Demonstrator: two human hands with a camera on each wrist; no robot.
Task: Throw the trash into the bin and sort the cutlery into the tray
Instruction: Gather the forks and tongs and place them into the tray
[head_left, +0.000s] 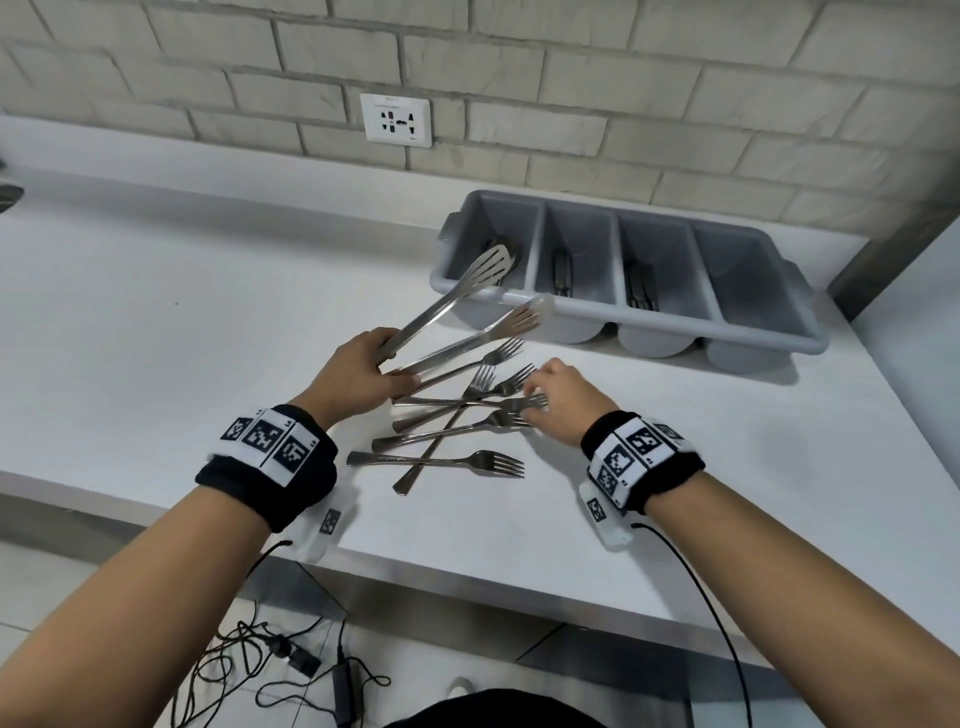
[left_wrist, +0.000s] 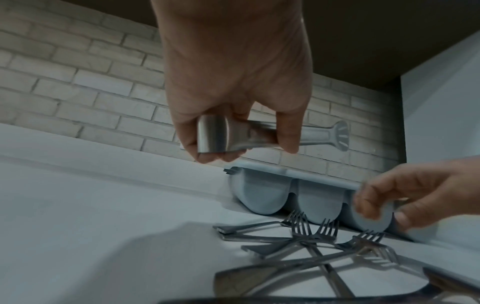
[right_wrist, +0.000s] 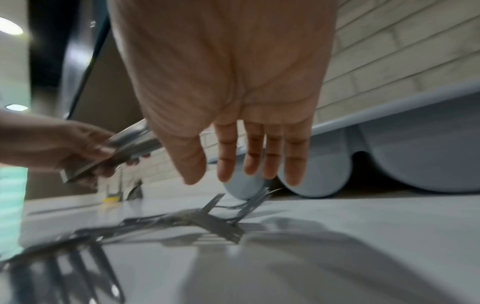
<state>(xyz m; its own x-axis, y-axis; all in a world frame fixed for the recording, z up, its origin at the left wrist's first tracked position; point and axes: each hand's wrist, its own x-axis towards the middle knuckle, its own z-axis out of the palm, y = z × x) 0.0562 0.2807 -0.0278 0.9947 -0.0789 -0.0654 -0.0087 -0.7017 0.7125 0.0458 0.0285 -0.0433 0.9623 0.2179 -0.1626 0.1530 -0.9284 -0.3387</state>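
My left hand (head_left: 363, 371) (left_wrist: 231, 115) grips the hinge end of steel serving tongs (head_left: 457, 317) (left_wrist: 262, 134), held above the counter with their tips pointing at the grey cutlery tray (head_left: 810, 332). Several forks (head_left: 457, 415) (left_wrist: 314, 236) (right_wrist: 207, 218) lie crossed in a pile on the white counter in front of the tray. My right hand (head_left: 563, 397) (right_wrist: 233, 123) hovers over the fork heads with straight fingers and holds nothing. The tray has four compartments; dark cutlery lies in the left three.
The tray stands against the brick wall at the back right, with a wall socket (head_left: 396, 120) to its left. The counter's front edge (head_left: 467, 577) runs below my wrists. Cables and a power adapter (head_left: 291, 660) lie on the floor underneath.
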